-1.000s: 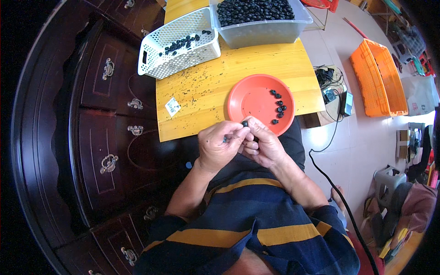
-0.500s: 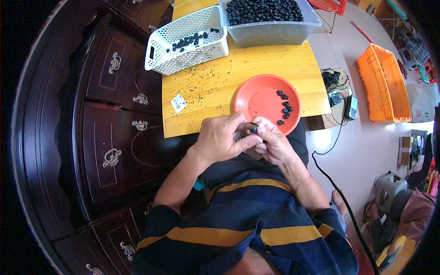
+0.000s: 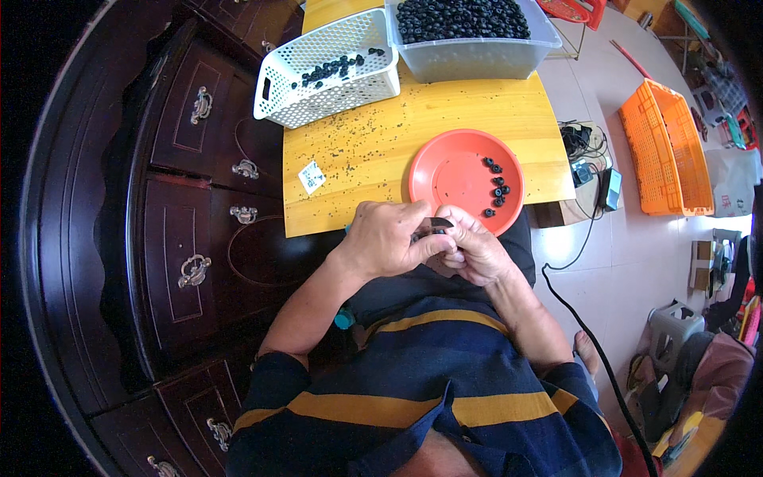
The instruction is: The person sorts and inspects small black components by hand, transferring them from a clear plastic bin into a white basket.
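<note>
Black rings are the work here, small round parts in three lots on the yellow table (image 3: 373, 151). Both hands meet just below the table's near edge, over the lap. The left hand (image 3: 387, 238) has thumb and forefinger closed on a small dark piece (image 3: 433, 227), and the fingers of the right hand (image 3: 470, 250) curl together against the same piece from the other side; whether it is one ring or a ring plus a small tool is too small to tell.

As a judgement of progress: the grey tub (image 3: 477, 57) at the far edge is heaped nearly full of black rings (image 3: 461, 17), which looks like the stock yet to be handled. The white basket (image 3: 330, 70) just left of it holds only a thin scatter across its floor, so little has gone there. The red plate (image 3: 453, 171), nearest the hands, carries a small cluster of about eight rings near its right rim, most of it bare. Dark specks litter the tabletop, likely trimmings. A small white tag (image 3: 311, 176) lies near the left edge. By these counts the job appears to be in its early part, with the bulk remaining in the tub.
</note>
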Demonstrator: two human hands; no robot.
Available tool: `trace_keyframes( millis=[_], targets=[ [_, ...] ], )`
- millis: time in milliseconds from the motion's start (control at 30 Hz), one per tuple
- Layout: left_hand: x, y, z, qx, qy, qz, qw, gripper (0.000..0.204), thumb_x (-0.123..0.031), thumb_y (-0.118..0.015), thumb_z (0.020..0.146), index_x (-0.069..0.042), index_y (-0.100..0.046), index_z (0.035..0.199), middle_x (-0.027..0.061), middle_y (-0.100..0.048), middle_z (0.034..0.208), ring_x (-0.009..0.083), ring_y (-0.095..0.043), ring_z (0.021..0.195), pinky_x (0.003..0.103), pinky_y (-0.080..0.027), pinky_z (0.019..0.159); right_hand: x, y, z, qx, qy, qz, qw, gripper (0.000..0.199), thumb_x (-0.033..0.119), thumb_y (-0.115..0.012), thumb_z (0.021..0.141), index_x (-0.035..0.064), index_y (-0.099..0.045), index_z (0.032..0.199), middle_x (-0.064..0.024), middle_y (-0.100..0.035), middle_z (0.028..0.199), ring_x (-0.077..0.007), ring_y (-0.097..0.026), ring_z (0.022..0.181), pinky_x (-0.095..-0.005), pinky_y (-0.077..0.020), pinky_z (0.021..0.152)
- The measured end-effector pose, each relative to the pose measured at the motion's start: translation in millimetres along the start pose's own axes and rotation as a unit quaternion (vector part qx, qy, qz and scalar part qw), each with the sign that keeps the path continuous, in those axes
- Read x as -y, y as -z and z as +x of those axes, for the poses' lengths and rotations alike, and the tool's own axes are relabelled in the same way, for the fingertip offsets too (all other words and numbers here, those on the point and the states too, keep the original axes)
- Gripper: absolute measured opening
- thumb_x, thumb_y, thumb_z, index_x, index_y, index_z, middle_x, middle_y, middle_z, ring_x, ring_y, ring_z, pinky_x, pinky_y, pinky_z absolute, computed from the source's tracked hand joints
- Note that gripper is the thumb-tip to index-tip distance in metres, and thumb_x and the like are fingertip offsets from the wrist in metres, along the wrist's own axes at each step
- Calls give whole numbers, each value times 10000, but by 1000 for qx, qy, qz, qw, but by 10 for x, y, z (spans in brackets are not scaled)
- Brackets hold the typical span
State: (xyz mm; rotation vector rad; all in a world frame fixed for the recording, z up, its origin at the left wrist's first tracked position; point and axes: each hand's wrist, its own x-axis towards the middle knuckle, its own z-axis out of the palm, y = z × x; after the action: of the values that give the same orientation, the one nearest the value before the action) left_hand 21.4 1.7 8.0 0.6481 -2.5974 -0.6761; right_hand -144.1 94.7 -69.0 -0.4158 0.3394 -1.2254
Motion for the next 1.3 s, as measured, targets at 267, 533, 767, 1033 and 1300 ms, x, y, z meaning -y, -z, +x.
trace_keyframes(
  millis=[267, 533, 767, 1033, 1300],
  targets=[
    [53, -61, 26, 3, 7, 29, 1000, 507, -552, -681, 915, -72, -572, 791, 108, -633, 590, 329, -677, 559, 443, -516, 510, 13, -42, -14, -37, 0, 74, 997, 178, 288, -598, 1048, 131, -544, 986, 47, -484, 726, -24, -352, 534, -164, -262, 448],
    [67, -41, 58, 14, 25, 23, 999, 522, -565, -686, 902, -69, -581, 780, 144, -624, 587, 369, -673, 579, 465, -517, 521, -14, -55, -3, -74, -2, 81, 994, 167, 269, -558, 1068, 136, -534, 969, 48, -491, 745, -18, -348, 533, -164, -269, 447],
    [106, -39, 74, 0, -17, 32, 999, 464, -495, -718, 912, -76, -586, 762, 108, -635, 622, 294, -666, 549, 387, -507, 514, 42, -190, 12, -145, -30, 94, 984, 211, 330, -545, 1073, 138, -549, 986, 52, -507, 763, -15, -347, 542, -160, -274, 439],
    [1, -21, 84, -59, 33, -106, 992, 258, -232, -795, 849, -63, -686, 1010, 74, -681, 688, 231, -696, 593, 357, -532, 547, 53, -173, 39, -117, -15, 133, 984, 222, 351, -564, 1061, 129, -580, 1046, 60, -480, 749, -19, -381, 571, -150, -283, 443],
    [220, 290, 417, -31, 101, 34, 994, 181, -247, -741, 867, -125, -734, 999, 85, -696, 694, 269, -716, 650, 385, -565, 593, 17, 11, 108, -129, -42, 169, 976, 337, 373, -537, 1067, 52, -620, 1131, 30, -554, 849, -51, -452, 627, -177, -347, 481]
  ],
)
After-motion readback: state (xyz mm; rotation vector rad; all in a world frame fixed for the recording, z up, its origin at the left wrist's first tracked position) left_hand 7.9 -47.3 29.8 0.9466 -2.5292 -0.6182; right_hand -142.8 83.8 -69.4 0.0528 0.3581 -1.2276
